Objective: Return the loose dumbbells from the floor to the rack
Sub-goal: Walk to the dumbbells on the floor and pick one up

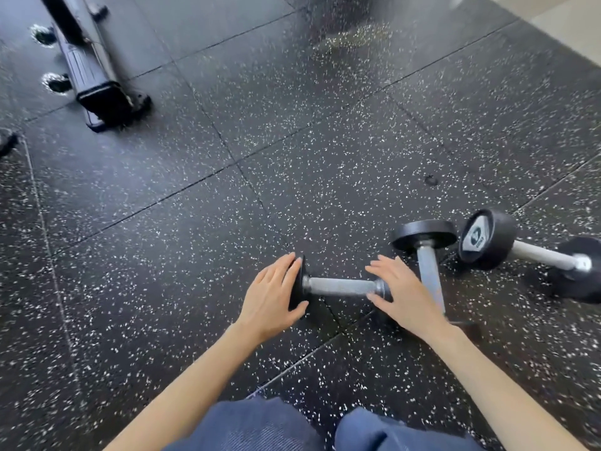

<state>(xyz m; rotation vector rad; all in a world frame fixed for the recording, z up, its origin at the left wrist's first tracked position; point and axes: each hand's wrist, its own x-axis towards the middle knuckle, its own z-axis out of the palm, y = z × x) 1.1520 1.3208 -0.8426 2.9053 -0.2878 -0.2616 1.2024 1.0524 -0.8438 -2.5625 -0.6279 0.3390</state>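
The person is down low over the speckled black rubber floor (227,206), knees in blue trousers (260,424) at the bottom of the view; both bare arms reach forward to a small dumbbell (338,285) that lies flat on the floor straight ahead, its grey handle running left to right.

The left hand (271,294) lies over the black disc at the dumbbell's left end, fingers fairly straight across the top and thumb down by the lower edge; it rests there rather than clasps. The right hand (405,292) covers the right end, fingers spread and loose, touching but not wrapped round; the handle between the hands is bare.

Just to the right a second dumbbell (429,271) lies on the floor, handle pointing toward the person, its near end hidden behind the right wrist. Beside it a third dumbbell (540,255) lies with a silver label on its end; the heads of those two sit close, touching or not I cannot tell.

Well away at the upper left, the foot of a black metal frame (97,89) stands on the floor.
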